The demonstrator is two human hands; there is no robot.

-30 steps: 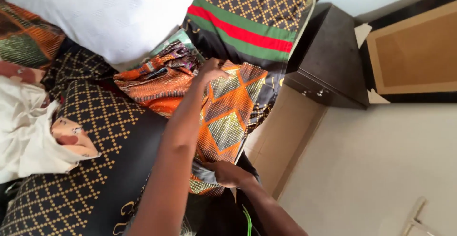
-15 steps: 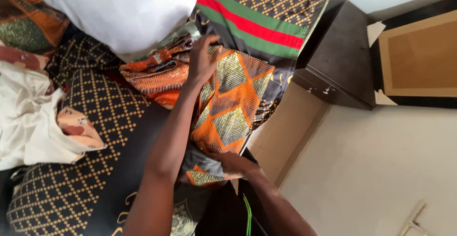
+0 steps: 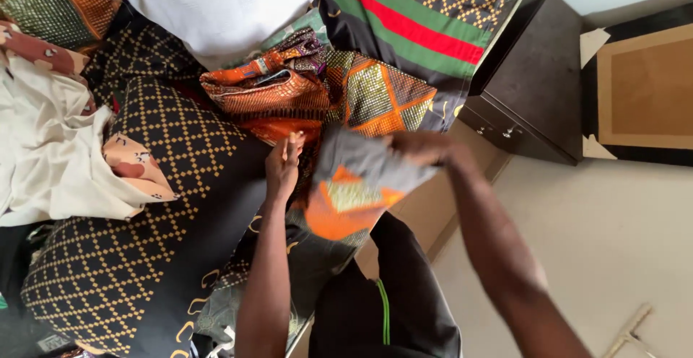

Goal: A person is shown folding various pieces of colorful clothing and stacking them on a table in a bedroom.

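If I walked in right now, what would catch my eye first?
Probably the orange patterned cloth in the middle, folded over between the left hand and the right hand. Above it lies a dark panel with a red and green stripe, and a white cloth is heaped at the left.

1. One view only, from a head-worn camera; nothing shared with a second view.
2. Looks steeply down over the bed (image 3: 137, 257) edge, close in.
3. Forearms enter from bottom; left hand (image 3: 283, 167) and right hand (image 3: 422, 147) near centre, on patterned cloth (image 3: 354, 199).
4. Dark cabinet (image 3: 534, 84) and pale floor (image 3: 613, 242) at right.
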